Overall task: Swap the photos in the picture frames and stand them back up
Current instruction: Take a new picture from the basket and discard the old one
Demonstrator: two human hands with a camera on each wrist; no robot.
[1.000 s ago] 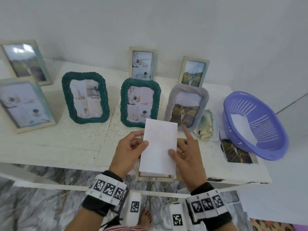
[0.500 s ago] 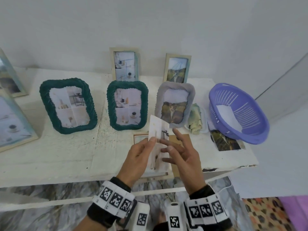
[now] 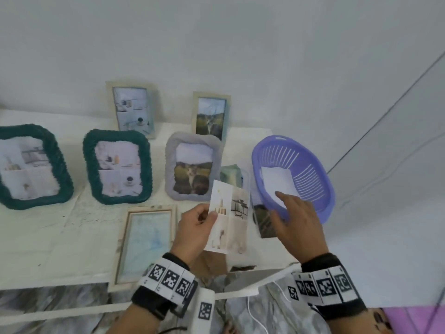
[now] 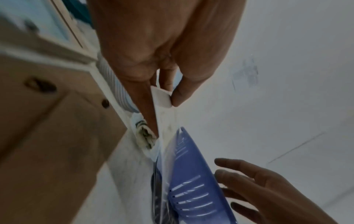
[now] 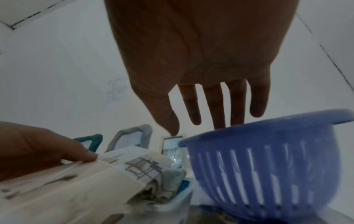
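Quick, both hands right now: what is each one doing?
Left hand: pinching the white four-panel furniture photo print by its left edge.
Right hand: open, fingers straight, holding nothing, over the near rim of the purple slotted plastic basket.

White table (image 3: 43, 239), paint worn. Standing on it: two green frames (image 3: 118, 166), a grey frame (image 3: 193, 165), two pale wooden frames (image 3: 133, 108) at the back. Lying flat: an empty frame (image 3: 144, 242), a brown backing board (image 4: 47, 121). Purple basket (image 3: 310, 165) at the right, a loose photo (image 3: 263, 220) partly under it.
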